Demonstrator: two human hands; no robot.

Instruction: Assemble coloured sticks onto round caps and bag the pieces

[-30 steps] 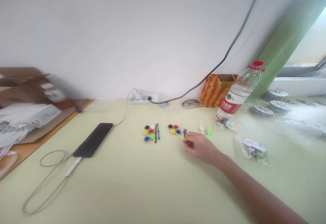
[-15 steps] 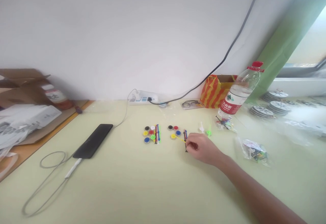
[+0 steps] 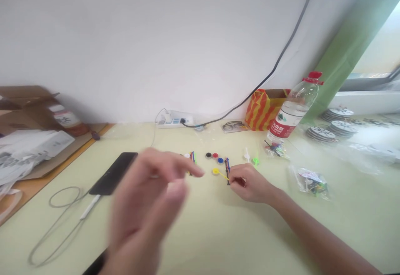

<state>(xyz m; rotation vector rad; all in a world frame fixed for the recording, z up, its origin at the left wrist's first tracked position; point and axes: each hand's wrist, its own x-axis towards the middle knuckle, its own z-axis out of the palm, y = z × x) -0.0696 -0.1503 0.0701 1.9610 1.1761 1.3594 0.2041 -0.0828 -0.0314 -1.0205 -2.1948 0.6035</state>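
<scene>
My right hand [image 3: 250,183] rests low over the table, fingers pinched on the end of a thin yellow plastic stick. The stick's other end meets a small round yellow piece [image 3: 215,171]. Just beyond are black [image 3: 208,155], red [image 3: 215,156] and blue [image 3: 220,161] round pieces, with a bundle of coloured sticks [image 3: 227,167] beside my fingers. Blurred and close to the camera, my left hand [image 3: 150,200] has its thumb and forefinger apart with nothing between them. It partly covers another group of round pieces and coloured sticks [image 3: 192,158].
White [image 3: 247,156] and green [image 3: 256,161] pieces with sticks lie right of the middle. A water bottle [image 3: 290,112], a striped bag [image 3: 262,108] and a parts packet [image 3: 312,181] stand or lie to the right. A phone [image 3: 115,171], cable and cardboard box [image 3: 28,104] are left.
My left hand has come into view from the lower left. The yellow round piece has shifted slightly right and nearer; my right hand has barely moved.
</scene>
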